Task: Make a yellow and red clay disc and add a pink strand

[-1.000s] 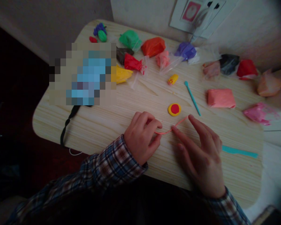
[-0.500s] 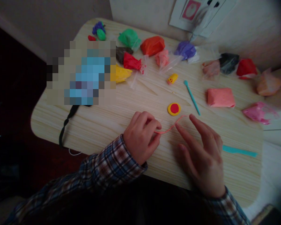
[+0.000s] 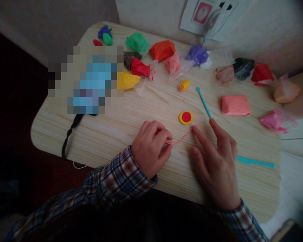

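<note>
A thin coral-pink strand of clay point(image 3: 179, 139) curves across the table between my hands. My left hand point(image 3: 151, 148) pinches its left end between thumb and fingers, where part of it is hidden. My right hand point(image 3: 215, 161) is open, fingers apart, with the index fingertip on the strand near its right end. Just beyond the strand lies a yellow clay disc with a red centre point(image 3: 186, 117). The middle finger of my right hand reaches the lower end of a thin blue modelling tool point(image 3: 203, 102). A blue plastic knife point(image 3: 256, 162) lies right of that hand, partly behind it.
Bags of coloured clay line the back: green point(image 3: 137, 43), orange point(image 3: 163, 50), purple point(image 3: 197, 55), with several others. A small yellow clay piece point(image 3: 184, 85) and a coral clay block point(image 3: 235, 105) lie nearer. A blurred-out patch point(image 3: 93, 84) covers the left side.
My right hand has shifted forward along the strand, and its middle finger has moved away from the strand's tip toward the blue tool. My left hand keeps its pinch.
</note>
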`<state>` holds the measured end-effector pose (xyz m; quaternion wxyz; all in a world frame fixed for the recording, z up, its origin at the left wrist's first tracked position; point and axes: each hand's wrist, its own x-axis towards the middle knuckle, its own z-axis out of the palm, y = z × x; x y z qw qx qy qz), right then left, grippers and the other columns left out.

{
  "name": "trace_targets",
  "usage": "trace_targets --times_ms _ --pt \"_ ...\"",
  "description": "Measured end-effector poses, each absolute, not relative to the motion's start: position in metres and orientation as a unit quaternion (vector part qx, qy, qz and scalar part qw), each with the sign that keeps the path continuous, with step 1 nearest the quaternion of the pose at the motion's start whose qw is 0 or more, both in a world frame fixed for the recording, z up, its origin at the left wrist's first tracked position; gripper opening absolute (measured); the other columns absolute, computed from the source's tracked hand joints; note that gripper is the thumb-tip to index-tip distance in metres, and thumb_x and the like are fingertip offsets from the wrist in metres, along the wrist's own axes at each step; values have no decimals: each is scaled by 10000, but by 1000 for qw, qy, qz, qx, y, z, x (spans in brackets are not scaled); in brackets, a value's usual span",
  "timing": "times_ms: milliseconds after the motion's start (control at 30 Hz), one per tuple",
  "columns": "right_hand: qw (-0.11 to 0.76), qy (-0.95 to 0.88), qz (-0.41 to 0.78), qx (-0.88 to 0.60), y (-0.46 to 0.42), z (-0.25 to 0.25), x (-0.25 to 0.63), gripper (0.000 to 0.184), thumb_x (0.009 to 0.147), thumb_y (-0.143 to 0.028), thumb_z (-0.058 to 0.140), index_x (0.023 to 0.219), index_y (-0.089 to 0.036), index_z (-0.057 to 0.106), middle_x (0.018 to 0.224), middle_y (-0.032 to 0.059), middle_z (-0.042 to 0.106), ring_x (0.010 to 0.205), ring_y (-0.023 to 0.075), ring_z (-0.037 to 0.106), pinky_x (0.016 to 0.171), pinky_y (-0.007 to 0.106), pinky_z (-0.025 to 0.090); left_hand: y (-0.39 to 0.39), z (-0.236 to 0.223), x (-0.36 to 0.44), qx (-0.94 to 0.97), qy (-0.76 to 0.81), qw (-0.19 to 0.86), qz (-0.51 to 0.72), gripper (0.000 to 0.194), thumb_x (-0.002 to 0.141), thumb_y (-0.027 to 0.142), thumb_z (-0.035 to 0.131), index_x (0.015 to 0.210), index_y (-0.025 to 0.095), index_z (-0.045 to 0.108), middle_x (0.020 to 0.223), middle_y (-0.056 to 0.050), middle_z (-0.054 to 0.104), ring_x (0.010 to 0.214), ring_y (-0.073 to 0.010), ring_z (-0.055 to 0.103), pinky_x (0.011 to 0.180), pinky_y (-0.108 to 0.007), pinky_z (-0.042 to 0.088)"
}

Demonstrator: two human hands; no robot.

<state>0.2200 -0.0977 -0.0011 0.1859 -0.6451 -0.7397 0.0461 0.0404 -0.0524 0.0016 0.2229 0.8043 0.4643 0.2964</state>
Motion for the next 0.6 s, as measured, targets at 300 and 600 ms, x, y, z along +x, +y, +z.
trace_targets --times_ms 300,600 --pt "198 -711 30 -674 -96 0 220 462 917 -325 435 1336 -137 487 1446 166 367 1251 330 399 1022 529 335 -52 1 40 802 468 226 296 73 758 106 588 822 120 621 867 -78 568 859 -204 509 783 -335 446" --pt "186 -711 28 -678 -95 -1 220 434 919 -327 435 1309 -161 525 1436 159 379 1227 333 419 993 536 364 -53 -4 41 793 469 224 318 76 765 115 570 827 136 607 862 -67 561 851 -200 504 770 -336 445"
